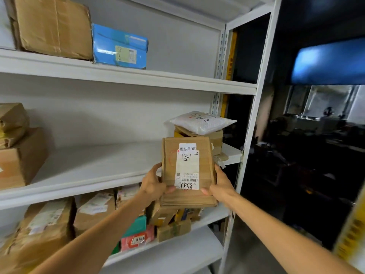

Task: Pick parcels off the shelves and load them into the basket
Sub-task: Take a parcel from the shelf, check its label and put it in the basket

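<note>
Two hands hold one brown cardboard parcel [169, 165] between them: the left hand [153, 185] grips its left edge with the thumb laid across the front face, and the right hand [222, 184] grips the right edge the same way, while the fingers of both curl behind the card, mostly out of sight. This parcel is off the boards, held up in front of the right end of the middle shelf [88, 167], with its white shipping label [187, 169] facing the camera and the handwriting on it upside down. Just behind it on that shelf a white padded mailer [201, 121] lies on top of a small cardboard box [216, 138]. Further left on the same shelf stand stacked brown cartons [19, 155]. On the upper shelf [177, 79] a blue box [120, 46] sits just beside a large brown carton [53, 26]. The lower shelf [211, 213] is crowded with labelled cardboard parcels, a green packet [136, 224] and a red packet [138, 239] among them.
</note>
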Demonstrator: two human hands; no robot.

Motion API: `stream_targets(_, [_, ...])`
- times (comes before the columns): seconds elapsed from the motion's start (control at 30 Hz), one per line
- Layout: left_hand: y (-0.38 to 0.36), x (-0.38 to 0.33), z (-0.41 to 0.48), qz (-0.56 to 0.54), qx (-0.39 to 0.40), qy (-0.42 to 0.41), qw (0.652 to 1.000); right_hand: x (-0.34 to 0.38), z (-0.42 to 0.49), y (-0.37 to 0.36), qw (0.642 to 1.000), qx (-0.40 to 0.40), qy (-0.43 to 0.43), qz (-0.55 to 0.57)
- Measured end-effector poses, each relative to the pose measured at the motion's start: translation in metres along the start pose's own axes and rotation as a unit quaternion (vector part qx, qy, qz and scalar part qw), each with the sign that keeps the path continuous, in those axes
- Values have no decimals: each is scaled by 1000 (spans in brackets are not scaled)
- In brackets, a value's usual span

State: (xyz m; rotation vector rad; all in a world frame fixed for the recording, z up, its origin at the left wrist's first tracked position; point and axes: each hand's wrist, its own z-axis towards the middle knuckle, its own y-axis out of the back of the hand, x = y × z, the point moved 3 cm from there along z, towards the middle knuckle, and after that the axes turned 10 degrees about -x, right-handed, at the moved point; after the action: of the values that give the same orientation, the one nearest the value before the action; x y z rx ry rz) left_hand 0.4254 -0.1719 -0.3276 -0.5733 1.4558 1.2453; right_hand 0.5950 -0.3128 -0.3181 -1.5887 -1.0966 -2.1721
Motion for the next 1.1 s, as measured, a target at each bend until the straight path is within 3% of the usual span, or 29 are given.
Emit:
stream_targets(0.2, [-85,-38,-38,-1,84,-35,996,-44,-38,93,997,-58,3,-47])
stream_targets(0.4, [-195,-66,-85,-72,183,-52,979,-105,-92,187,978,-191,-49,-61])
stream_targets(0.53, [-262,-84,-119,-113,290,-54,949,-132,-135,235,956,-274,-73,-74])
stream_targets(0.67, [-318,-91,-152,-151,393,-64,905,-153,-178,269,920,-358,-118,-108])
stream_targets(0.8, [-358,-97,-184,-143,492,-84,855,-170,-228,284,882,-433,-172,-74])
stream_targets(1.0, [-398,-110,-246,-105,567,-127,807,-181,-306,282,808,-547,-211,-50])
stream_targets(1.1, [-414,-112,-293,-90,625,-169,757,-189,-354,280,760,-601,-244,-38])
